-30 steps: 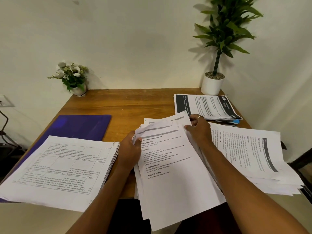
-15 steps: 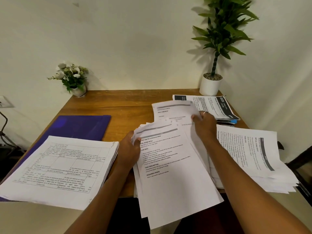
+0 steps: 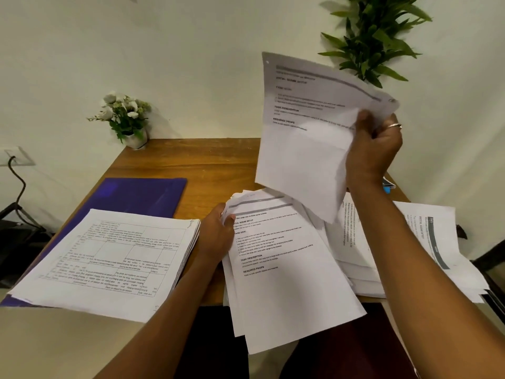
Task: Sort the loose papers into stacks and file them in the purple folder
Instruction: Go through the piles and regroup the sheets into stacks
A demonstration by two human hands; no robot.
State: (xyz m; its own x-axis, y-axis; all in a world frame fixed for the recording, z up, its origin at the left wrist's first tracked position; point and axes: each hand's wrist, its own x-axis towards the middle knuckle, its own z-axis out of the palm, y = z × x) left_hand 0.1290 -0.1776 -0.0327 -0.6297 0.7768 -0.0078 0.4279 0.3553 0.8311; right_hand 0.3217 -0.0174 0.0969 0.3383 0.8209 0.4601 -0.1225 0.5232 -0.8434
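My right hand (image 3: 374, 149) grips a printed sheet (image 3: 303, 143) by its right edge and holds it up in the air above the table. My left hand (image 3: 217, 236) holds the left edge of a fanned bundle of printed papers (image 3: 281, 272) that overhangs the table's front edge. A stack of sheets with tables printed on them (image 3: 109, 258) lies at the left, partly on the purple folder (image 3: 142, 195). Another spread pile of papers (image 3: 426, 250) lies at the right, under my right forearm.
The wooden table (image 3: 207, 165) stands against a white wall. A small white flower pot (image 3: 125, 119) sits at its back left corner, and a tall green plant (image 3: 374, 36) rises at the back right. A wall socket with a black cable (image 3: 16, 170) is at the far left.
My right hand has lifted one sheet off the bundle, up and away from the table. My left hand has stayed on the bundle's left edge.
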